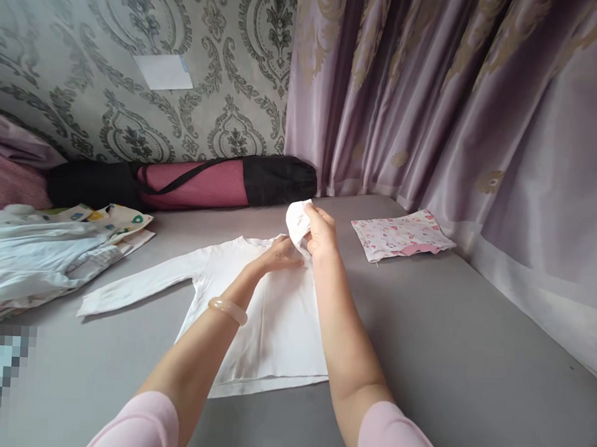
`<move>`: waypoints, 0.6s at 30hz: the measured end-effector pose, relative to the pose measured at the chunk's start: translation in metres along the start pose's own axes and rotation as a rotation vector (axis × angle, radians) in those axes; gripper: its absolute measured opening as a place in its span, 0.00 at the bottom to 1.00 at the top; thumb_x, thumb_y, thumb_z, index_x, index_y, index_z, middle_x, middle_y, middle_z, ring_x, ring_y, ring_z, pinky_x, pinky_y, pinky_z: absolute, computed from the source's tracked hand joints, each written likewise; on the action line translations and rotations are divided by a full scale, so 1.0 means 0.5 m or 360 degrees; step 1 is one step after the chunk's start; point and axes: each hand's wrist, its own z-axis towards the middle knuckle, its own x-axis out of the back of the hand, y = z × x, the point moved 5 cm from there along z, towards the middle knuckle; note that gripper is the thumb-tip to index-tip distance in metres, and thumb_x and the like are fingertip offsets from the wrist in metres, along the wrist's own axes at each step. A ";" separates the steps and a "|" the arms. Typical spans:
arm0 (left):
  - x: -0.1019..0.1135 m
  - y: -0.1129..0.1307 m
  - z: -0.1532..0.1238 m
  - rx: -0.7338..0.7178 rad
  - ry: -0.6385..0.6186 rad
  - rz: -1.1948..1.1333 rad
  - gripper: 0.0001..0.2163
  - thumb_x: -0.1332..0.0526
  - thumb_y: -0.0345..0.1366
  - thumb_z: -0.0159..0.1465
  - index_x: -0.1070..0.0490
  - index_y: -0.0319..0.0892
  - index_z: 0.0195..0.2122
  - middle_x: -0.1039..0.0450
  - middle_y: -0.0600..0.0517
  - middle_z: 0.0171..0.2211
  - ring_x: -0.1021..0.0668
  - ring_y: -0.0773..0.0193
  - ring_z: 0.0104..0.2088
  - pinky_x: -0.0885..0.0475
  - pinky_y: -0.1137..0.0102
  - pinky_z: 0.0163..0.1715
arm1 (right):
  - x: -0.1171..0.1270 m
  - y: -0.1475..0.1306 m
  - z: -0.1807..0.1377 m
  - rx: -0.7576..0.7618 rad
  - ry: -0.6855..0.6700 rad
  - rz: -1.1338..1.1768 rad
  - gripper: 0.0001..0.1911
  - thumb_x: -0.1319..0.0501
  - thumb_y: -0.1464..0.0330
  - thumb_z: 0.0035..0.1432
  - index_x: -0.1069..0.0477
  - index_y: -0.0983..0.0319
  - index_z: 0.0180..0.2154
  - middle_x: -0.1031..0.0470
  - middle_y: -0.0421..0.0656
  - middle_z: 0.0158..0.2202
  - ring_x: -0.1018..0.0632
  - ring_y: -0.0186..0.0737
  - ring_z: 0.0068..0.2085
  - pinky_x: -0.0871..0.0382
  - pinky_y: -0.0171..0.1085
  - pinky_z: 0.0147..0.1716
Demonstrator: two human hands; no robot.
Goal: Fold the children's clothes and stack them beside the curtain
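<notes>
A white long-sleeved shirt point(267, 328) lies spread on the grey bed surface. One of its sleeves stretches out flat to the left. My right hand point(321, 230) is closed on the other sleeve near its end and holds it up, folded in over the shoulder area. Close beside it, my left hand point(283, 253) rests on the upper part of the shirt with its fingers stretched out. A pale bangle point(228, 310) is on my left wrist. Some of the raised sleeve is hidden behind my hands.
A folded pink patterned garment point(402, 235) lies to the right, near the purple curtain point(366, 87). A black and pink rolled bag point(195, 181) lies along the wall. Piled light clothes point(41, 250) are at the left. The grey bed surface point(446, 364) extends to the right.
</notes>
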 end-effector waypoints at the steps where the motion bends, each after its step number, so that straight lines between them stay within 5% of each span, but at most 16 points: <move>1: 0.010 -0.012 -0.012 0.0084 0.0039 -0.0069 0.28 0.32 0.44 0.51 0.28 0.42 0.54 0.29 0.42 0.54 0.27 0.49 0.54 0.30 0.60 0.52 | 0.002 -0.004 0.001 0.0003 0.0013 0.0008 0.07 0.30 0.68 0.52 0.25 0.63 0.31 0.25 0.37 0.20 0.22 0.36 0.25 0.24 0.35 0.28; 9: 0.113 -0.100 -0.167 0.0863 0.0513 -0.1062 0.21 0.33 0.48 0.58 0.29 0.36 0.44 0.24 0.41 0.43 0.20 0.57 0.41 0.24 0.61 0.45 | -0.044 0.045 -0.024 0.0224 -0.0063 -0.0316 0.11 0.38 0.63 0.59 0.24 0.63 0.39 0.21 0.40 0.31 0.21 0.35 0.32 0.25 0.34 0.35; 14: 0.119 -0.129 -0.233 0.0972 0.0804 -0.1582 0.19 0.45 0.49 0.69 0.35 0.36 0.48 0.25 0.37 0.45 0.19 0.58 0.43 0.24 0.61 0.48 | -0.090 0.122 -0.053 0.0089 -0.0697 -0.0877 0.30 0.43 0.47 0.60 0.26 0.63 0.51 0.21 0.51 0.48 0.23 0.45 0.53 0.31 0.44 0.54; 18: 0.109 -0.135 -0.235 0.0834 0.0764 -0.1708 0.19 0.50 0.48 0.71 0.36 0.38 0.52 0.24 0.40 0.45 0.19 0.59 0.44 0.25 0.63 0.49 | -0.056 0.097 -0.027 0.0043 -0.0668 -0.0966 0.34 0.47 0.44 0.63 0.27 0.65 0.52 0.26 0.57 0.56 0.27 0.48 0.59 0.36 0.48 0.58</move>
